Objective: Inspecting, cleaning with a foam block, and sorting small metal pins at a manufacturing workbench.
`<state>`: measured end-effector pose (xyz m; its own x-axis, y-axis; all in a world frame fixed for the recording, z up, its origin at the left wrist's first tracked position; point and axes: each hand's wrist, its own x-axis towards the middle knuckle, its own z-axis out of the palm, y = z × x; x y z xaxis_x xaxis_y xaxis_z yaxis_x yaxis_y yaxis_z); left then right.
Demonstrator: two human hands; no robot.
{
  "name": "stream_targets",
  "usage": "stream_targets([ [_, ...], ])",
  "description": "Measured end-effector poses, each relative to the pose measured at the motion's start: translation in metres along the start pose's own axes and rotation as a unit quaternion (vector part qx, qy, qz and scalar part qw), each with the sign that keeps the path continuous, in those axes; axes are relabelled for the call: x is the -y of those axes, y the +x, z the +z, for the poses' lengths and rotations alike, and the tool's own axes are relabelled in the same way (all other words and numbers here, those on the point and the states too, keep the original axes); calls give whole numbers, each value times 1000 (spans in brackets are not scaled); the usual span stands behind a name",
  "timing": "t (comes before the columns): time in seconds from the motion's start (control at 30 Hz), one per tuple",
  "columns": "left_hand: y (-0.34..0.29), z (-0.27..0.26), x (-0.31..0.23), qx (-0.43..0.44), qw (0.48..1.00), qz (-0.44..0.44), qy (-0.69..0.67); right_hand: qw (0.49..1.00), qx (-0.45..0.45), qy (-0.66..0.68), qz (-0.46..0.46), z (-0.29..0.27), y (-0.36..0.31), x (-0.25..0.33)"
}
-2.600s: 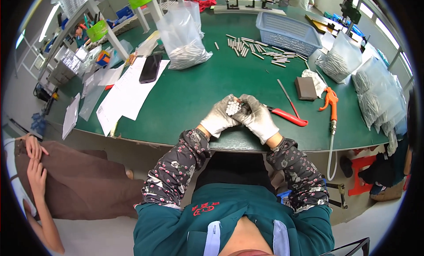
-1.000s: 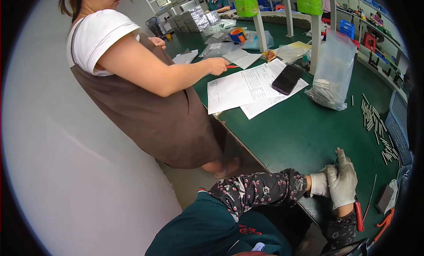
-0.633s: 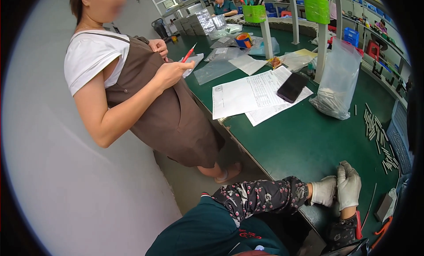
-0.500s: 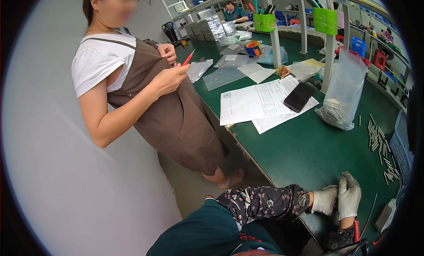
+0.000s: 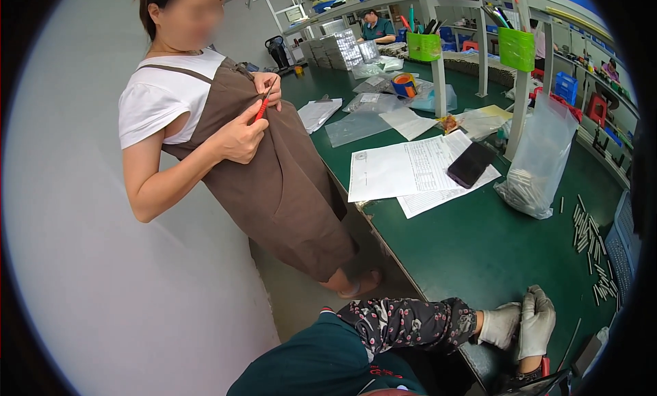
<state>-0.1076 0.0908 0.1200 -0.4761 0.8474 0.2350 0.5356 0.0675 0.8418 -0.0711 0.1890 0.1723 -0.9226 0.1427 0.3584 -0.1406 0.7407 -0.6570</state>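
Observation:
My left hand (image 5: 501, 325), in a white glove below a dark floral sleeve, rests at the table's near edge; its fingers are hidden. Against it lies my right hand (image 5: 536, 323), also gloved, fingers drawn together and curled; whatever is in them, if anything, cannot be seen. Beside my right wrist shows a red handle (image 5: 545, 366), and a thin metal rod (image 5: 570, 342) lies to its right. Short metal pins (image 5: 586, 233) are scattered beyond my hands. A clear plastic bag (image 5: 540, 163) with more such pins stands farther back.
A black phone (image 5: 471, 165) lies on printed papers (image 5: 393, 169) upon the green table (image 5: 438, 245). A blue basket (image 5: 621, 239) is at the right. To the left stands a person in a brown apron (image 5: 274, 184), holding a red-handled pointed tool (image 5: 263, 109). White posts (image 5: 518, 115) carry green pen holders (image 5: 516, 50).
The view has shifted slightly, so the table sits lower. The standing person has brought the red-handled tool in toward their other hand. My hands stay together at the table edge.

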Motion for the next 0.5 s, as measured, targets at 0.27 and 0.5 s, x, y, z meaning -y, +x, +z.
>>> stream_targets([
  [0.27, 7, 18, 27, 17, 1000, 13, 22, 999, 27, -21, 24, -4, 1, 9],
  [0.5, 7, 19, 37, -32, 998, 51, 3, 995, 5, -102, -15, 2, 4, 8],
])
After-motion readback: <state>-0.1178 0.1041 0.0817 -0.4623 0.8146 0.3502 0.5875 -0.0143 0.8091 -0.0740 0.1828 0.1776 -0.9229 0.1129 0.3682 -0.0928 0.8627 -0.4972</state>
